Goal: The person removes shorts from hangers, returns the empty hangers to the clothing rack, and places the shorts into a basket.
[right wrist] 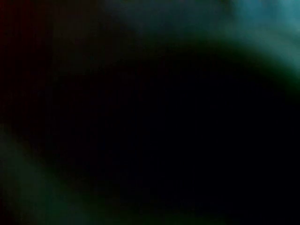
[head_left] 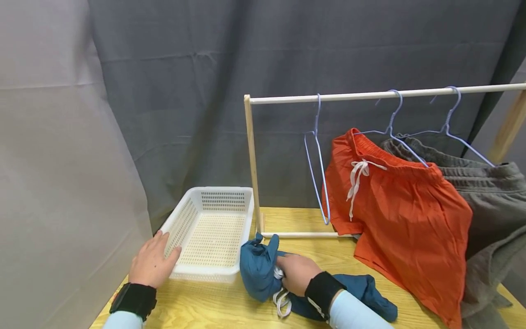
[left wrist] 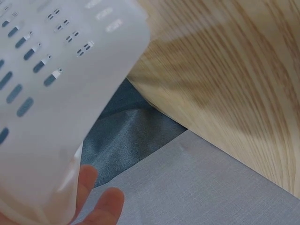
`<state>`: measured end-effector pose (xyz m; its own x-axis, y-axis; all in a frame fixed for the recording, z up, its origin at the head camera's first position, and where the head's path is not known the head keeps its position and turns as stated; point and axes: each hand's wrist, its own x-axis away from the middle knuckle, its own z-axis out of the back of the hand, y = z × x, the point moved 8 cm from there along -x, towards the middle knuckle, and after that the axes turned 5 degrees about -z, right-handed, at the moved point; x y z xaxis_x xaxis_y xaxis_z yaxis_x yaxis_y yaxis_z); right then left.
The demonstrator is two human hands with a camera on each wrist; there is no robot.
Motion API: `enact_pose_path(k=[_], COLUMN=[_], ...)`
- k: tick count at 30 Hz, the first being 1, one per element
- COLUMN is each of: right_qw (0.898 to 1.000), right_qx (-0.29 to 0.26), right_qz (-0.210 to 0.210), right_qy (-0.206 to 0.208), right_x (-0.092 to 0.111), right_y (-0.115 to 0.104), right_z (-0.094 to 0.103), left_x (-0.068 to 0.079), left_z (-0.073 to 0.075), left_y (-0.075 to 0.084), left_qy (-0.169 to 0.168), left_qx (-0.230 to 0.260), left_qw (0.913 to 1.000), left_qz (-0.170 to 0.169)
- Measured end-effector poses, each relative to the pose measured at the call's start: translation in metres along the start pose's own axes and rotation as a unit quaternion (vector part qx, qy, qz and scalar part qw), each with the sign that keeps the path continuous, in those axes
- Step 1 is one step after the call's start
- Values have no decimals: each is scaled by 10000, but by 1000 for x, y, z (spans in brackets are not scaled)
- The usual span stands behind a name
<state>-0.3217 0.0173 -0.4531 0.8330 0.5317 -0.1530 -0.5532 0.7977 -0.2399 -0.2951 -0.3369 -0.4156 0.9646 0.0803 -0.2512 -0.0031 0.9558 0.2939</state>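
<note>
Blue shorts [head_left: 259, 269] with a white drawstring lie bunched on the wooden table. My right hand [head_left: 302, 274] grips them near the drawstring [head_left: 281, 304], and part of the fabric spreads out under the wrist. The right wrist view is almost black. At the left lies a white perforated basket [head_left: 218, 270] with nothing in it. My left hand [head_left: 154, 260] is at its near left rim, fingers nearly straight and thumb spread toward the inside. In the left wrist view, fingertips [left wrist: 111, 201] show right beside the basket's edge [left wrist: 108, 70].
A rack with a white rail [head_left: 283, 100] stands behind. From it hang a bare lilac hanger [head_left: 323, 176], orange shorts [head_left: 411, 219] and grey pants [head_left: 489, 192] on hangers. A pale cloth wall [head_left: 70, 183] closes off the left side, and a grey curtain [head_left: 164, 100] the back.
</note>
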Motion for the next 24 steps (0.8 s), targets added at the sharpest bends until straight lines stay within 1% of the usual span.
enact_pose_path(k=[4, 6, 8, 13, 17, 21, 24], right_qw=[9997, 9994, 9992, 9965, 9935, 9910, 9901], right_qx=[-202, -267, -326, -460, -600, -737, -822], right_qz=[-162, -204, -190, -144, -97, -36, -60], right_qy=[-30, 25, 157, 681, 961, 1115, 1139], right_x=[1, 0, -1, -2, -3, -6, -8], right_y=[2, 2, 0, -1, -5, -11, -17], right_z=[12, 19, 27, 49, 64, 80, 89], left_x=[0, 0, 0, 1, 2, 1, -1], left_z=[1, 1, 1, 1, 0, -1, 0], left_y=[0, 0, -1, -1, -1, -2, -1], left_qy=[33, 50, 75, 95, 83, 80, 110], left_qx=[60, 63, 55, 30, 12, -15, -5], left_qw=[10000, 9999, 9999, 9998, 9999, 9999, 9999], left_qz=[-66, -87, -103, -144, -127, -107, -113])
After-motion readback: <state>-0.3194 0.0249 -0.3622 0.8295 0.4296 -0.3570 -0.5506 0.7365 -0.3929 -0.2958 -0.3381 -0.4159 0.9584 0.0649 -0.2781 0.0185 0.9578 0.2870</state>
